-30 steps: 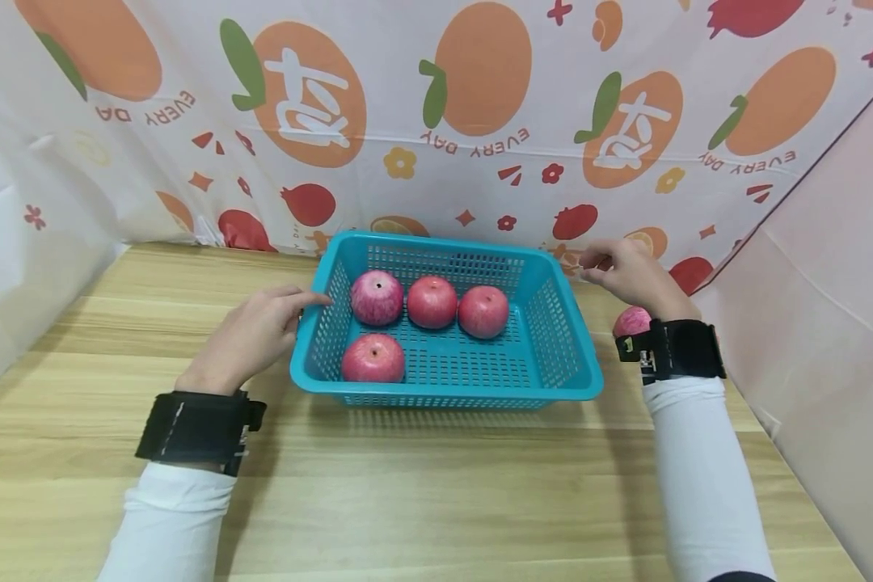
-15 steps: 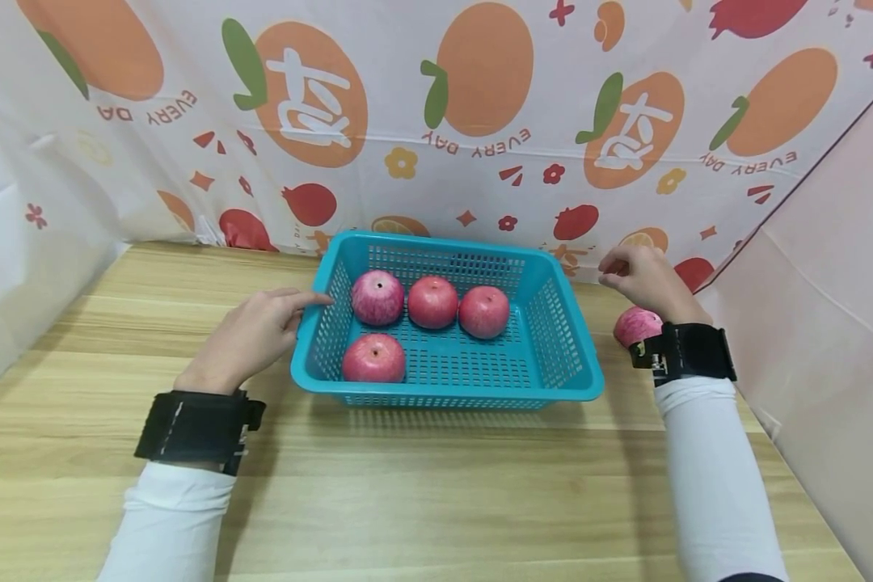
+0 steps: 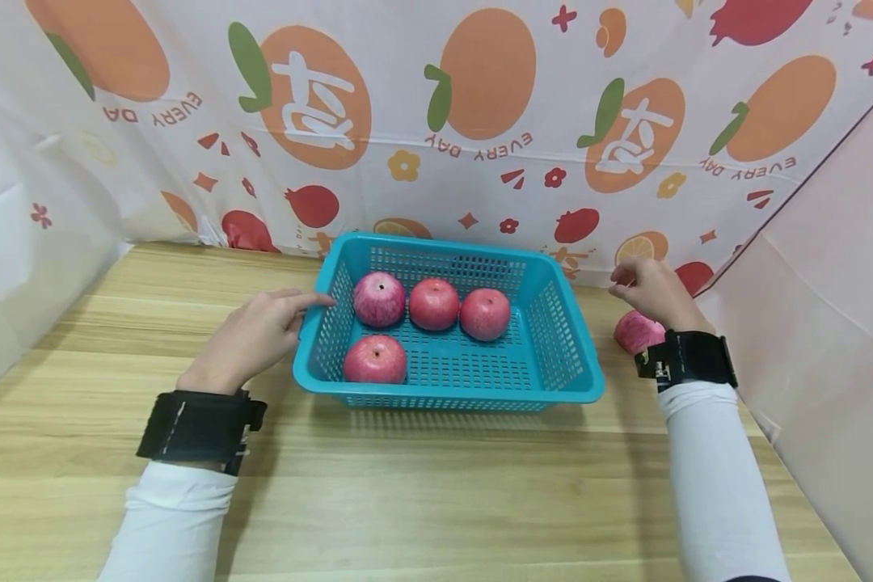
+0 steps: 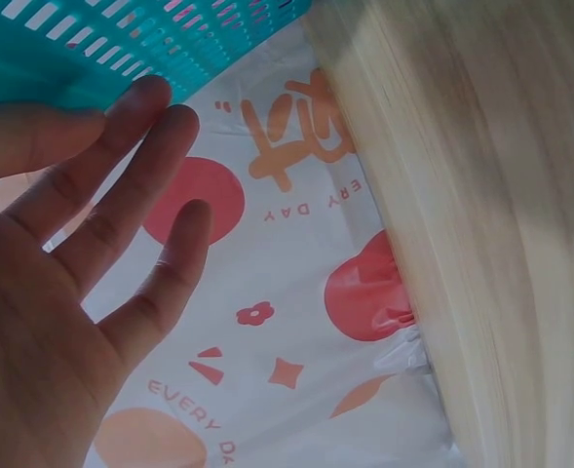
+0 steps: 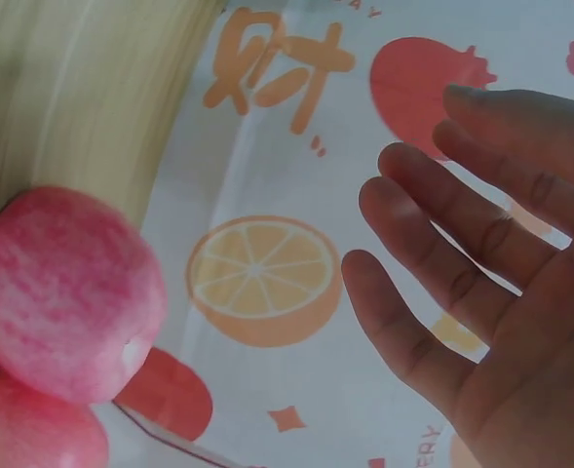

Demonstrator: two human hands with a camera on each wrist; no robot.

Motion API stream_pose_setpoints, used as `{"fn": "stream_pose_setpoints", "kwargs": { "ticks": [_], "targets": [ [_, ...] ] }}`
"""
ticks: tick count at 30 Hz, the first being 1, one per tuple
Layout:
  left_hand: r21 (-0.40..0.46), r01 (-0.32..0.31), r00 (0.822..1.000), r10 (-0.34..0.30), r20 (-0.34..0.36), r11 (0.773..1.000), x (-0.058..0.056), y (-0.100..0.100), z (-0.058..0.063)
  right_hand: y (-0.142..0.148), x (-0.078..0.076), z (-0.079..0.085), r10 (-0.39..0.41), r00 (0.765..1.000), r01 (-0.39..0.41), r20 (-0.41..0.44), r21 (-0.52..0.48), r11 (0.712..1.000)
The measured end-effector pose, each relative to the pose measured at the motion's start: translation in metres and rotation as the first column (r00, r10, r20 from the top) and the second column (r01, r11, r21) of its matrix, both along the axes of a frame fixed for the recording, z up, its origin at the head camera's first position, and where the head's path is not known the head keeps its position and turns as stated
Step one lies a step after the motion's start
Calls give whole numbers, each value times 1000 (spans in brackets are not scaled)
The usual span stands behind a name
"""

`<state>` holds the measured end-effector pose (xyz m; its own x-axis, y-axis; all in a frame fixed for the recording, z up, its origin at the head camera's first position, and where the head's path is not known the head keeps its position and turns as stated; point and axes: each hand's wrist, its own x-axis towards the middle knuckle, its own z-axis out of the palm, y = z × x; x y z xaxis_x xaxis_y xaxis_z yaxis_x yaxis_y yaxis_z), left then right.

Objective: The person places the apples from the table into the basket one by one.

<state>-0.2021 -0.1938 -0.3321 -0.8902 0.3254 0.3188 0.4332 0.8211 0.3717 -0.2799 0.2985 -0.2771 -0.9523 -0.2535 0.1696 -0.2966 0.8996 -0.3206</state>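
A blue-green plastic basket stands on the table with several red apples inside, among them a darker striped apple and a front apple. My left hand is at the basket's left rim, index finger over the edge; the left wrist view shows its fingers fairly straight beside the basket wall. Right of the basket, my right hand hovers with relaxed fingers, holding nothing. A pink apple lies below it, partly hidden by the wrist. Two apples show in the right wrist view, the upper apple the larger.
A white sheet printed with fruit hangs right behind the basket. Pale side sheets bound the wooden table left and right. Inside the basket, bare floor shows at the front right.
My right hand has moved to the right, away from the basket's right rim, and a bit lower in the view. My left hand, the basket and its apples stay put.
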Motion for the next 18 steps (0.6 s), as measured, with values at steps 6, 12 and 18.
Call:
{"fn": "stream_pose_setpoints", "kwargs": {
  "ticks": [6,12,18],
  "targets": [
    [6,3,1000,-3,8,1000,0,0,0,7,0,-6,-40,999,40,-2,25,999],
    [6,3,1000,-3,9,1000,0,0,-1,12,-1,-12,-85,996,85,-24,31,996],
    [5,-1,1000,1,11,1000,0,1,-1,15,-1,-16,-95,995,96,-28,46,994]
  ]
}}
